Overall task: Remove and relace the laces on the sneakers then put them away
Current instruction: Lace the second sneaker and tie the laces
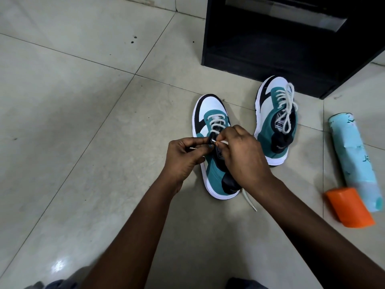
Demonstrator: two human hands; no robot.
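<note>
Two teal, white and black sneakers stand on the tiled floor. The near sneaker (210, 113) has its white lace (214, 120) threaded through the lower eyelets only. My left hand (185, 155) pinches the shoe's eyelet edge and tongue at mid-shoe. My right hand (239, 155) pinches the lace's end right beside it. The lace's other end (249, 202) trails on the floor behind the heel. The second sneaker (275, 122) stands to the right, fully laced, its loops lying loose over the tongue.
A black cabinet (291, 49) with an open lower shelf stands behind the sneakers. On the right lies a light-blue cylinder (352, 159) and an orange wrapped object (348, 206). My knees show at the bottom edge.
</note>
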